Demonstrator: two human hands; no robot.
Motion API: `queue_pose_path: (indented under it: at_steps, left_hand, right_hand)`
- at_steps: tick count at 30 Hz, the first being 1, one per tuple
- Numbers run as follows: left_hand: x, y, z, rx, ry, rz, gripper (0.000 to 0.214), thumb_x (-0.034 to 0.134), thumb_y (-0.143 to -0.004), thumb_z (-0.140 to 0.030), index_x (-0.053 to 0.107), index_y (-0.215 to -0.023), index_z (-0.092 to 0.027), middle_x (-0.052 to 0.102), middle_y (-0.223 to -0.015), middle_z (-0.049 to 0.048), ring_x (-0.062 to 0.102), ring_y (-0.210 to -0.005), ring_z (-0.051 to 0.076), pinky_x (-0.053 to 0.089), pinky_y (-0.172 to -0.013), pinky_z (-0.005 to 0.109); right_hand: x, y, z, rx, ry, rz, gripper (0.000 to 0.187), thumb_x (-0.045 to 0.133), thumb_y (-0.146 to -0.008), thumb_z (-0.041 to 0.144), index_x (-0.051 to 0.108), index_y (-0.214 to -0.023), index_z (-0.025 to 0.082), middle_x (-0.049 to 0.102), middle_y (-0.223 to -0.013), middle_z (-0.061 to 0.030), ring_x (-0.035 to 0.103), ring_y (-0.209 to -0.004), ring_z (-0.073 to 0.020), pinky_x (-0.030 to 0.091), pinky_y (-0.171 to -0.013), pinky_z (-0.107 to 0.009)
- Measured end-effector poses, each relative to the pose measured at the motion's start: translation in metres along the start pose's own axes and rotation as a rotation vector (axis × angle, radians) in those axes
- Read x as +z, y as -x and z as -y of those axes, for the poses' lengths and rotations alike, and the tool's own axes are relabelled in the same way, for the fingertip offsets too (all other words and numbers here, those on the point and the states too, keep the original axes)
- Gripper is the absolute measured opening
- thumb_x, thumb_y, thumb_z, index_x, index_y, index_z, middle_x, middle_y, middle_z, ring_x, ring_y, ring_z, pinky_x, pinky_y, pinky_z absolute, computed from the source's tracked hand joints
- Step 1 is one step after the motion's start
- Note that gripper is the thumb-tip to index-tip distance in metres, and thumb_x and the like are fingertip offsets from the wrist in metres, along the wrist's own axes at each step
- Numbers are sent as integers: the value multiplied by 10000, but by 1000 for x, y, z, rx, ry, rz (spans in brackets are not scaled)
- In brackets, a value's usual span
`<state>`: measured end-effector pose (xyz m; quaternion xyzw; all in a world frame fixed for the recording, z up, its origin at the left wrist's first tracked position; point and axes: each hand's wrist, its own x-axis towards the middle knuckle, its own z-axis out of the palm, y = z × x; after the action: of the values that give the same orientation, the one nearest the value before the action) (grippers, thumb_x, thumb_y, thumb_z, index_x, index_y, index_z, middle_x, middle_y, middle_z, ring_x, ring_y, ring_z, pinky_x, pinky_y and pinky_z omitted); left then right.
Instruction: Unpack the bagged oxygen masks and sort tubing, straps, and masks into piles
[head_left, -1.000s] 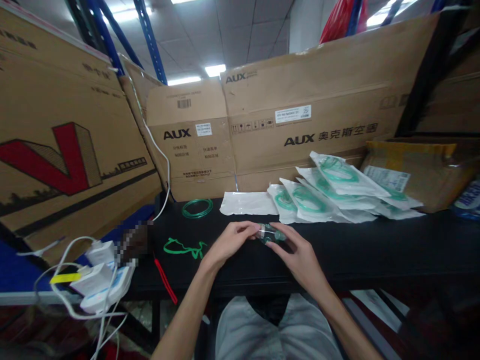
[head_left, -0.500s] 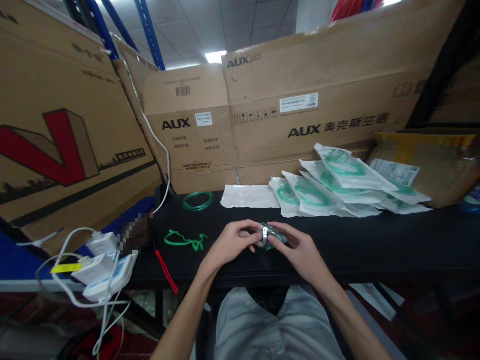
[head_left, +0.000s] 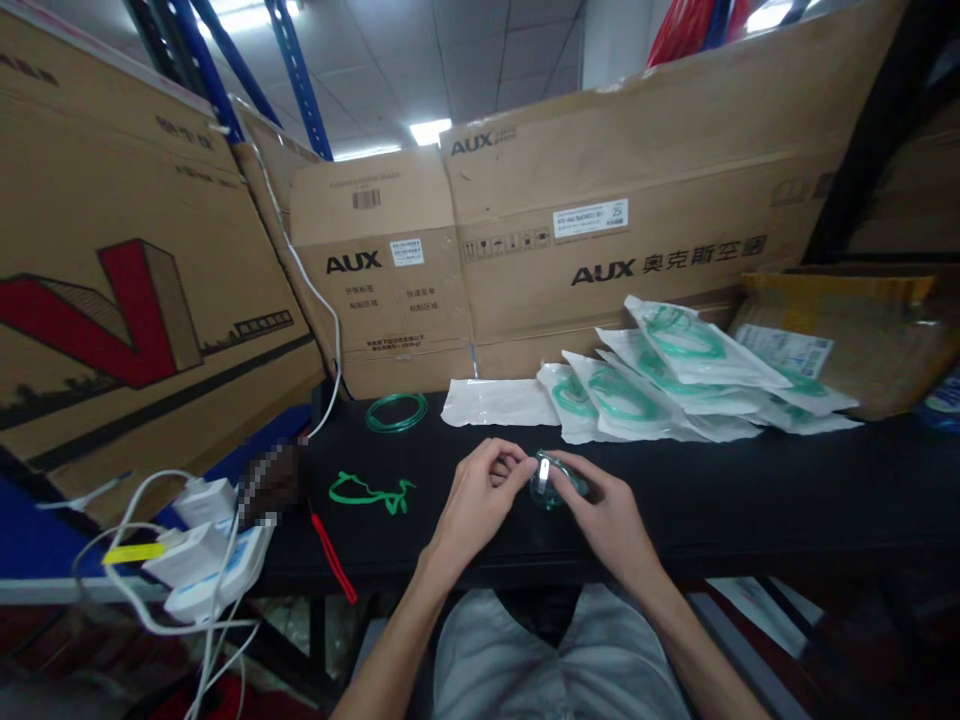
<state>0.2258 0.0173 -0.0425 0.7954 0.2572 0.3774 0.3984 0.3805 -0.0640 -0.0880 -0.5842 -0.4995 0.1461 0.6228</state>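
Observation:
A small clear green oxygen mask with a shiny metal nose strip is held low above the black table. My right hand grips its right side, thumb on the front near the strip. At the left edge of the mask is my left hand, closed, with thumb and forefinger pinched against that edge and the other fingers curled in. On the table to the left lies a loose green elastic strap. Behind it rests a coil of green tubing.
Several white pouches with green tubing are piled at the back right, beside a flat white pouch and a brown package. Cardboard sheets wall the back. A power strip with white cables and a red cord occupy the left.
The mask has shifted slightly right and tilted between my hands. My left fingers have curled in more and moved to its edge. The view has tipped up slightly.

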Motion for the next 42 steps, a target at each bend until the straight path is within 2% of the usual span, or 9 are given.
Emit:
queue_pose_path:
  at_steps: [5,19,27,29,31,33,36,40,42]
  left_hand:
    - [2,2,-3,87,-97,115,183,655,-945,-346,759,-918,-197,614,-834,0,591,-765,141,442,-700,240]
    - [3,1,2,80,-92,63,199,674,-928,-364,768,-866,-200,610,-806,1,563,-745,157,411,-680,262]
    - [1,0,2,139,-84,162,178,660,-946,-340,767,-901,-206,640,-867,14,590,-796,162,430,-709,255]
    - [2,1,2,144,-101,140,144,678,-936,-328,753,-935,-206,640,-899,15,590,-800,160,441,-716,253]
    - [1,1,2,165,-129,94,164,715,-910,-312,722,-1044,-218,645,-990,23,598,-836,166,465,-754,258]
    - [-1,1,1,228,-165,86,264,722,-909,-283,682,-1167,-244,651,-1140,39,613,-972,186,474,-878,283]
    - [-8,0,0,318,-257,173,249,680,-946,-275,689,-1195,-284,678,-1244,29,590,-1153,211,408,-1039,338]
    - [-16,0,-1,328,-328,250,293,736,-897,-345,711,-1186,-303,722,-1228,17,616,-1147,231,416,-1030,369]
    - [-19,0,0,328,-313,260,328,748,-885,-352,708,-1208,-307,721,-1251,21,614,-1175,237,416,-1043,373]
  right_hand:
    - [0,0,-1,-7,31,-39,314,637,-907,415,757,-1088,188,778,-1135,-102,706,-1081,-305,528,-980,-410]
    - [-1,1,-1,-126,108,11,295,634,-906,344,797,-1111,209,781,-1157,-107,729,-1078,-325,564,-968,-449]
    - [-2,1,1,-95,132,-5,312,598,-937,344,774,-1156,208,774,-1172,-107,712,-1110,-320,556,-962,-430]
    - [-2,1,1,-92,134,8,308,593,-942,351,772,-1148,208,774,-1169,-109,711,-1100,-314,550,-954,-416]
    - [-3,1,2,-95,133,26,305,583,-955,369,770,-1135,210,773,-1162,-106,710,-1087,-306,544,-940,-400]
    - [-4,1,4,-103,129,51,305,561,-975,386,764,-1126,216,769,-1156,-98,706,-1075,-289,531,-933,-379]
    - [-4,1,6,-116,124,88,312,520,-1005,396,762,-1093,220,765,-1096,-86,700,-1024,-262,513,-903,-351]
    - [-5,0,7,-115,121,118,345,497,-1015,420,771,-977,215,753,-954,-80,692,-938,-255,505,-847,-342]
    - [-5,-1,7,-105,112,137,341,502,-1011,437,762,-975,219,755,-971,-76,693,-960,-258,506,-871,-343]
